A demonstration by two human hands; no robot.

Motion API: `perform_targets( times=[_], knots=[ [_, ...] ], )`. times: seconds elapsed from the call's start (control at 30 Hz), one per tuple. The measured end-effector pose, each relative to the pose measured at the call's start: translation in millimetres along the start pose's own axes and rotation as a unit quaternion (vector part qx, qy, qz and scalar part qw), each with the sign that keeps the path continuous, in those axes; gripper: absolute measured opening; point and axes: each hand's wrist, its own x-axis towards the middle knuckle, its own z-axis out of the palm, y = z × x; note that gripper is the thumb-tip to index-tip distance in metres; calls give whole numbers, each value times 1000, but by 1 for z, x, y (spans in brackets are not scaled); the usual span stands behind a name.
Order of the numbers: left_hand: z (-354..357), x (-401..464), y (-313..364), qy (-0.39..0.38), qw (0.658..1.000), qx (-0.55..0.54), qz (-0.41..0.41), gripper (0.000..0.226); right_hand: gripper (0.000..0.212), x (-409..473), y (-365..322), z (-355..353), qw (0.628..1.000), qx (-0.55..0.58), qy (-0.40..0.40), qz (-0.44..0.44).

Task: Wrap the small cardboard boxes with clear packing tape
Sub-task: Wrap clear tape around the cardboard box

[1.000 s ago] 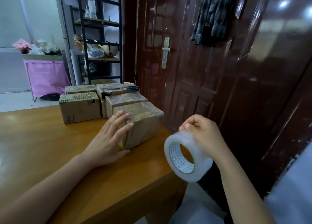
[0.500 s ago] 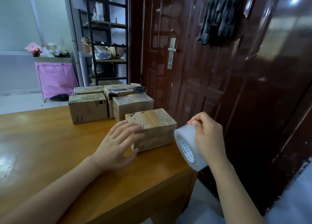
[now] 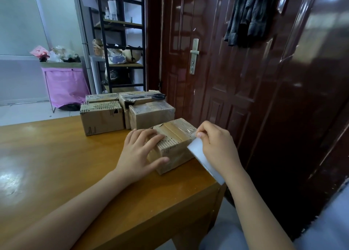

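Both forearms are bare and enter from the near edge, reaching toward the far right. The left forearm runs diagonally from the near left, low over the worktop (image 3: 56, 155). The left hand (image 3: 140, 153) lies palm down with fingers straight and slightly spread, pressing on the top near corner of the nearest box (image 3: 174, 144), thumb extended along its near side. The right forearm rises from the near right. The right hand (image 3: 217, 146) is curled round the tape roll (image 3: 204, 163), knuckles up, thumb and forefinger pinched together at the box's right edge.
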Motion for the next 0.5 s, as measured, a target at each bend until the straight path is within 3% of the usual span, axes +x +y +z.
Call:
perform_targets(
  times=[0.1, 0.2, 0.37, 0.5],
  knots=[
    [-4, -5, -2, 28, 997, -73, 26, 60, 16, 3, -6, 3, 999, -9, -30, -3],
    [-9, -6, -13, 84, 984, -146, -62, 66, 15, 5, -4, 2, 999, 6, -48, 3],
    [-12, -14, -27, -19, 945, -282, -164, 81, 17, 11, 8, -7, 995, 67, -42, 55],
    [-11, -10, -21, -59, 956, -249, -146, 79, 19, 20, 23, -16, 986, 121, -20, 111]
  ],
)
